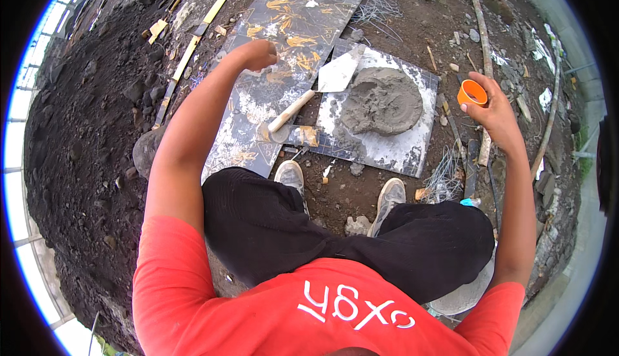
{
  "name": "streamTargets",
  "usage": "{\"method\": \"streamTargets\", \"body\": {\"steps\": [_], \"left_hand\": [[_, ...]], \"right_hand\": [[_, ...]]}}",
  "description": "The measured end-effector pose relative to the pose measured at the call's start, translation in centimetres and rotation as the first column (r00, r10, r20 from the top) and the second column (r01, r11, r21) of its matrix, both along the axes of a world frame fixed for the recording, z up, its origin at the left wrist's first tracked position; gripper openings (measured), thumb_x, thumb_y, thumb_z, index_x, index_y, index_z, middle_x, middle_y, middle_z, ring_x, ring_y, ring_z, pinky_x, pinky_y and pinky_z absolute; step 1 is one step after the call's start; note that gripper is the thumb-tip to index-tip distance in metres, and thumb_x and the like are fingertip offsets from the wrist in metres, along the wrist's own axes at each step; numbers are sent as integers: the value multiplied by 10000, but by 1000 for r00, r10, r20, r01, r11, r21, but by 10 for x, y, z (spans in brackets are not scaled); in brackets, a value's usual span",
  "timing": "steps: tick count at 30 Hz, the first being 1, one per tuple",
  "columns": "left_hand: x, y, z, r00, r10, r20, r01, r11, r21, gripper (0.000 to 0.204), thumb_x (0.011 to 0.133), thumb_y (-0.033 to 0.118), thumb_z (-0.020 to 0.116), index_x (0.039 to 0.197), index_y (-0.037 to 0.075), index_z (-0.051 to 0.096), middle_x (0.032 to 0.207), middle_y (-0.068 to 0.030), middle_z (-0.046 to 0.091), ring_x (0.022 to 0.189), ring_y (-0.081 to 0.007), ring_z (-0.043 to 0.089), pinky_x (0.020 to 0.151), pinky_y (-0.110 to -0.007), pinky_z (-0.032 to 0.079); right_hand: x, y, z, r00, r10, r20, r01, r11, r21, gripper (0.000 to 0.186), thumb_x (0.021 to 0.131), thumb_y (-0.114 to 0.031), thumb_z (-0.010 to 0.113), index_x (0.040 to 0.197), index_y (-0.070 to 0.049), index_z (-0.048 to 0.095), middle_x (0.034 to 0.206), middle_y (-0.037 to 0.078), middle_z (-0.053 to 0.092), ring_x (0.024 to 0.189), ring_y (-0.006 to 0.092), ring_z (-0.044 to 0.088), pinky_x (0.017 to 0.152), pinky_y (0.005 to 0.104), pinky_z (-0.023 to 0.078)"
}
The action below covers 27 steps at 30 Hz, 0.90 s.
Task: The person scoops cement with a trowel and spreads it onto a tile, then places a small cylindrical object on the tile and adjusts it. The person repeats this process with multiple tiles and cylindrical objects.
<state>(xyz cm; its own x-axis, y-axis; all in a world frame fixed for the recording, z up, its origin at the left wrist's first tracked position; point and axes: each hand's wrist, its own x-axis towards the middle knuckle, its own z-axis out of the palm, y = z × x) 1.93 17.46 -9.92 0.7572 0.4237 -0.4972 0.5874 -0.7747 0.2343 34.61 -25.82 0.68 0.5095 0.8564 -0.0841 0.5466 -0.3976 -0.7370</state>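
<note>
Fingers [491, 85] and thumb of the right hand [500, 119] are clamped on the cup [472, 93], gripping it by its side, its mouth tilted toward the camera. It is out to the right of the mortar [382, 101], apart from it; whether it has a bottom I cannot tell. With so few fingertips on it, it could slip or twist out if its wall were wet, and a hard squeeze might bend it if it is thin.

Behind the hand runs a pole [480, 47]; a low swing could knock the cup on it. Nearer the knees lies tangled wire [445, 177], which could snag the hand or a shoe.

The mortar sits in a slumped heap on the small board [419, 152]. Its edge could spill onto the soil if the board were bumped, and the right shoe [390, 196] is just beside that board's near edge. Left too long, the heap would likely stiffen.

Beside the heap, the trowel [340, 72] lies with its handle toward the left knee; a careless sleeve or foot could flip it.

Over the long board [248, 124], the left hand [256, 55] hangs with fingers curled in; whether they grip anything I cannot tell.
</note>
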Motion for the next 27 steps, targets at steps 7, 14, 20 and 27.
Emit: {"method": "streamTargets", "body": {"steps": [7,14,20,27], "left_hand": [[-60,6,-112,988,152,26,-151,987,-46,498,978,454,623,1108,-24,685,1048,-270,724,1032,-450,683,908,-495,533],[-49,-92,-174,995,75,68,-68,993,-99,604,930,511,673,1243,0,598,1193,-229,674,1162,-407,631,1017,-483,499],[-56,-98,-163,885,396,245,-300,887,-352,394,893,281,660,1135,-14,561,1047,-267,678,1031,-438,656,914,-493,508],[-135,-88,-112,821,487,297,-502,864,-29,535,904,278,660,1362,30,536,1123,-294,688,1044,-467,664,912,-528,518]], "right_hand": [[-22,145,-56,965,206,165,-176,968,-180,627,781,-190,847,1327,-16,596,1240,191,532,1183,350,597,1057,409,467],[-75,202,-109,936,349,43,-326,909,-260,647,783,-172,837,1349,7,577,1244,196,526,1161,363,608,1030,410,486],[-90,207,-141,968,252,0,-251,964,-92,642,801,-217,831,1352,-3,580,1231,170,533,1159,337,612,1020,400,490],[-68,190,-155,989,144,45,-139,985,-103,673,784,-270,823,1349,13,592,1234,199,547,1165,358,609,1035,411,481]]}}
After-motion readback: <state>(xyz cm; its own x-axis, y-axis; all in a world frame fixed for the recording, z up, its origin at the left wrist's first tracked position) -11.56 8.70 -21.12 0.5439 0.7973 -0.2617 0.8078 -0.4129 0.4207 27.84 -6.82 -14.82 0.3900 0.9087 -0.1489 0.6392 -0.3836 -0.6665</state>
